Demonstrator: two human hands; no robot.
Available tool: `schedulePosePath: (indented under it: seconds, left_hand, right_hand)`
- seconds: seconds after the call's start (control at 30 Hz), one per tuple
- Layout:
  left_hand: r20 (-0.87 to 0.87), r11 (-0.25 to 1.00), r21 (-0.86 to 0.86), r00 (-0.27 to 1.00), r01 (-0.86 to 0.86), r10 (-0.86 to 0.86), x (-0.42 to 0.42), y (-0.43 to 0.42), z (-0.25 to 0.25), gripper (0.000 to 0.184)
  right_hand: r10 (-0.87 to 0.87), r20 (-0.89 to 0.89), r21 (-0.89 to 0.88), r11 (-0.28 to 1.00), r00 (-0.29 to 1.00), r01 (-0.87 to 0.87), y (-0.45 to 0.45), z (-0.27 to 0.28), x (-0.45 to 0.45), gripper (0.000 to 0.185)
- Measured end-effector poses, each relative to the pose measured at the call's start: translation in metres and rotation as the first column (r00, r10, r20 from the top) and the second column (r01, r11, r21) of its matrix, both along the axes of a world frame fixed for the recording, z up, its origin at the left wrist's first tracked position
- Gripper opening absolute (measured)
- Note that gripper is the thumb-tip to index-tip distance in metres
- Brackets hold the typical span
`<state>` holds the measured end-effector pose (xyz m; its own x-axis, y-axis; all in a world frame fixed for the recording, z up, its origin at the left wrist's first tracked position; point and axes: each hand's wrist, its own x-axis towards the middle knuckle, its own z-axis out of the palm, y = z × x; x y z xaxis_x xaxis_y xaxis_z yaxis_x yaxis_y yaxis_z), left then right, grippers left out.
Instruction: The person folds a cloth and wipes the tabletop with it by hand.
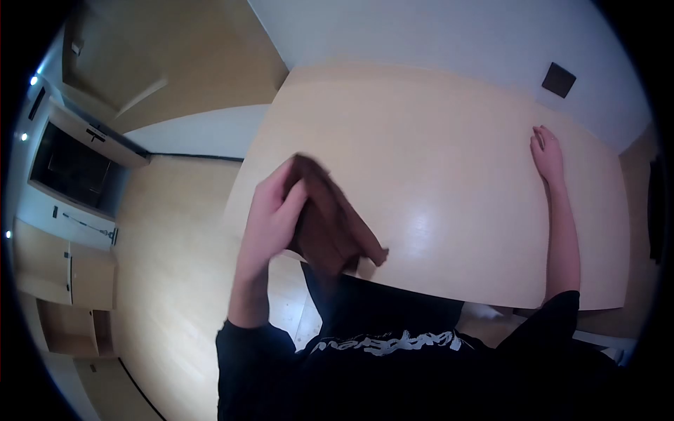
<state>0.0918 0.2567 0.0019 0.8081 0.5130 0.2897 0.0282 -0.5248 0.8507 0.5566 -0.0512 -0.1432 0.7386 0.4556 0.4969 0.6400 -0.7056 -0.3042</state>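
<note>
My left hand (pixel 275 210) is closed around a brown cloth (pixel 326 221), which hangs down in loose folds near the front left edge of the table. The cloth is a little blurred, and part of it hides behind my fingers. Far to the right, my right hand (pixel 547 153) rests on the light wooden table (pixel 435 161) with its fingers loosely bent and slightly apart. Nothing shows in that hand.
A pale wall with a dark square plate (pixel 559 80) stands behind the table. To the left are a light wooden floor (pixel 175 259), wooden cabinets (pixel 43 259) and a dark glass-fronted panel (pixel 76 170). My black shirt fills the lower middle, below the table's front edge.
</note>
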Motion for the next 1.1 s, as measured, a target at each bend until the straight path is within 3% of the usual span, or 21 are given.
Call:
schedulePosePath:
  seconds: [0.07,0.1,0.17,0.2,0.23,0.3,0.37,0.4,0.57,0.9,1.1]
  left_hand:
    - [-0.18,0.997,-0.041,0.981,0.063,-0.07,0.03,0.016,0.013,0.021]
    - [-0.171,0.997,-0.036,0.983,0.068,-0.074,0.042,0.019,0.012,0.021]
    - [-0.181,0.901,0.432,0.975,-0.04,0.13,0.062,0.03,-0.006,0.028]
    - [-0.031,0.68,0.731,0.993,-0.055,0.113,0.065,0.038,-0.024,0.033]
    - [-0.015,0.618,0.783,0.991,-0.07,0.131,0.062,0.037,-0.036,0.035]
    - [-0.183,0.674,0.739,0.958,-0.016,0.222,0.048,0.024,-0.06,0.043]
    - [-0.24,0.535,0.844,0.91,0.024,0.338,0.028,0.008,-0.112,0.052]
    - [-0.362,0.716,0.694,0.893,0.067,0.267,0.018,0.003,-0.103,0.057]
    - [-0.493,0.719,0.681,0.812,0.136,0.313,-0.006,-0.026,-0.092,0.057]
    - [-0.527,0.693,0.692,0.797,0.202,0.294,-0.008,-0.03,-0.088,0.065]
    - [-0.414,0.642,0.729,0.9,0.24,0.134,0.05,0.027,-0.099,0.071]
  right_hand:
    - [-0.002,-0.013,-0.013,1.0,1.0,0.002,0.002,0.004,-0.005,0.034]
    - [-0.007,-0.004,-0.009,1.0,1.0,0.007,0.002,0.007,-0.007,0.034]
    - [-0.003,-0.026,-0.016,1.0,1.0,0.003,0.003,0.008,-0.009,0.033]
    - [-0.01,-0.027,-0.014,1.0,1.0,0.01,0.003,0.009,-0.01,0.033]
    - [-0.005,-0.02,-0.009,1.0,1.0,0.005,0.003,0.009,-0.012,0.033]
    - [-0.005,-0.028,-0.006,1.0,1.0,0.004,0.003,0.007,-0.016,0.033]
    - [-0.005,-0.004,0.003,1.0,1.0,0.005,0.004,0.009,-0.018,0.032]
    - [-0.003,-0.011,0.003,1.0,1.0,0.003,0.004,0.009,-0.017,0.032]
    - [-0.009,-0.025,-0.015,1.0,1.0,0.009,0.003,0.004,-0.01,0.032]
    - [-0.036,-0.05,-0.042,0.999,0.998,0.033,0.007,0.016,-0.023,0.033]
    - [-0.049,-0.035,-0.02,0.999,0.998,0.048,0.008,0.013,-0.026,0.033]
